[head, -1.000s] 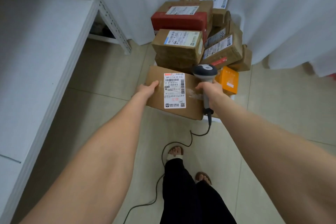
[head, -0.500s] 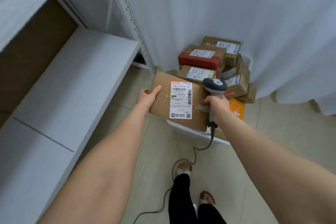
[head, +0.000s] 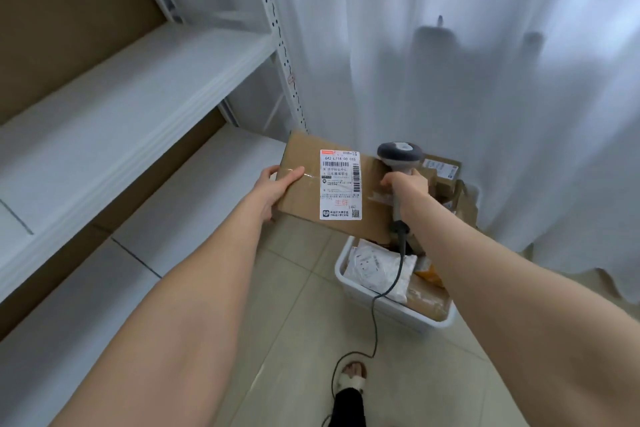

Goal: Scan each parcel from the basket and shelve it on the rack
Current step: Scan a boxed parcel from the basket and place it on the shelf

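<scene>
The left hand [head: 277, 189] grips the parcel [head: 341, 184] edge; right hand [head: 405, 184] grips scanner [head: 400, 154].

The floor [head: 294, 305] is pale beige tile with thin grout lines. A white plastic basket [head: 363, 295] stands on it. In front of the basket, a dark cable [head: 374, 329] drops to the tiles and loops beside a foot in a pale sandal [head: 351, 380]. Left of the basket is a white metal rack [head: 138, 87], with a lower shelf [head: 214, 191] under the upper one. Behind the basket, a white curtain [head: 450, 80] hangs to the tiles.
</scene>
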`<action>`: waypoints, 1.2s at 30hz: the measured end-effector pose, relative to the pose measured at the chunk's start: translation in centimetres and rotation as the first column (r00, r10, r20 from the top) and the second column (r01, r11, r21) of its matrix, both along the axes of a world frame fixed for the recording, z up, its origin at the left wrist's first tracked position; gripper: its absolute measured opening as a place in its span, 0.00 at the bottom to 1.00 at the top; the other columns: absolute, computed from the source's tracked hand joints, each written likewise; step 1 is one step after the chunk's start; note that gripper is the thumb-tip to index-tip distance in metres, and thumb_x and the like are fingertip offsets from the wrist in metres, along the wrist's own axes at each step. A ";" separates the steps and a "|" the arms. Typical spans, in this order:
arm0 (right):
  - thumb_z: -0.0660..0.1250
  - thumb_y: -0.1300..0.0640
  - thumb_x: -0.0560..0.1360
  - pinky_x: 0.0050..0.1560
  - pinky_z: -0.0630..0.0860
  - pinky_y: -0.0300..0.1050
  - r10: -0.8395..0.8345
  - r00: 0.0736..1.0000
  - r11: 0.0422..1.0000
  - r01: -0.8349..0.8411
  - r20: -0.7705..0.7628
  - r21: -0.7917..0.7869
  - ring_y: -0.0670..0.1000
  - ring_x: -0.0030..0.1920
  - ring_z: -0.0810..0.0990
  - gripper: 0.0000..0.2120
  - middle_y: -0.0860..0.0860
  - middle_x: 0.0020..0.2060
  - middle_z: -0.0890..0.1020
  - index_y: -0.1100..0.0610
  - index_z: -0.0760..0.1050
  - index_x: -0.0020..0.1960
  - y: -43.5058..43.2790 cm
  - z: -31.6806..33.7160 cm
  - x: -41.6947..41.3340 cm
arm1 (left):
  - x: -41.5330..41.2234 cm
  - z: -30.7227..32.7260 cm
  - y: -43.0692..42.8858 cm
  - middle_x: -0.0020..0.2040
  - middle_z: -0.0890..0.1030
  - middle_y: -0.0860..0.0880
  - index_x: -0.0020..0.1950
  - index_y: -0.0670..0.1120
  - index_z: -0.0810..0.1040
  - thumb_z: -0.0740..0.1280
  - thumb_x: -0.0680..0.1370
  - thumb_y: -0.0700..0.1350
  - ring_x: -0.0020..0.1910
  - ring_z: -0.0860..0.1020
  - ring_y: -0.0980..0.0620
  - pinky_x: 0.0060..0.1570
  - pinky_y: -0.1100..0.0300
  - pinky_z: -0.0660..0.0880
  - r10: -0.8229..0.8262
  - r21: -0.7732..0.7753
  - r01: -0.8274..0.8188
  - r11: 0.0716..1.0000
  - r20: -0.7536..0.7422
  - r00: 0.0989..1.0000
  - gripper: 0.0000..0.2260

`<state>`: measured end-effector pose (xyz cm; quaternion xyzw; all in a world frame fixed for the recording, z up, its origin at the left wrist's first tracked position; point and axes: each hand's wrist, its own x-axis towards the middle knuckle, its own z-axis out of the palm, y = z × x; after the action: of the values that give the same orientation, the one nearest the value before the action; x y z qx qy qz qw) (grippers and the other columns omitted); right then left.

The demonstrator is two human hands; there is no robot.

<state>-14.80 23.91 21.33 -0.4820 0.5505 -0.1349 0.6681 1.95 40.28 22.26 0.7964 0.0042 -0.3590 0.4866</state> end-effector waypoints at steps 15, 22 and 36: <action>0.67 0.64 0.74 0.53 0.75 0.50 0.154 0.985 0.976 -0.139 0.075 -0.169 0.56 0.54 0.76 0.20 0.53 0.49 0.78 0.53 0.73 0.65 4.1 9.5 5.1 | 1.8 7.7 6.3 0.48 0.76 0.53 0.73 0.56 0.63 0.79 0.65 0.53 0.45 0.75 0.53 0.41 0.57 0.71 0.097 -0.163 -0.091 0.982 0.030 0.995 0.40; 0.68 0.64 0.74 0.33 0.68 0.42 0.222 0.975 0.955 -0.219 -0.008 -0.198 0.50 0.37 0.72 0.14 0.51 0.39 0.74 0.54 0.70 0.56 5.3 11.5 8.8 | 5.6 9.6 7.9 0.54 0.77 0.48 0.68 0.55 0.66 0.80 0.64 0.49 0.48 0.78 0.45 0.37 0.45 0.80 0.154 -0.266 -0.146 0.953 0.009 0.988 0.37; 0.65 0.63 0.76 0.27 0.75 0.40 0.256 0.948 0.952 -0.213 0.192 -0.219 0.49 0.24 0.75 0.02 0.55 0.30 0.80 0.62 0.74 0.47 8.7 15.3 13.1 | 9.9 10.6 8.0 0.54 0.77 0.47 0.71 0.53 0.65 0.79 0.66 0.50 0.44 0.77 0.45 0.33 0.49 0.78 0.214 -0.298 -0.215 0.930 -0.038 0.976 0.38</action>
<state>-1.71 32.60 36.63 -0.5900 0.3966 -0.1597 0.6849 11.89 48.25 32.86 0.7071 0.0378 -0.3021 0.6382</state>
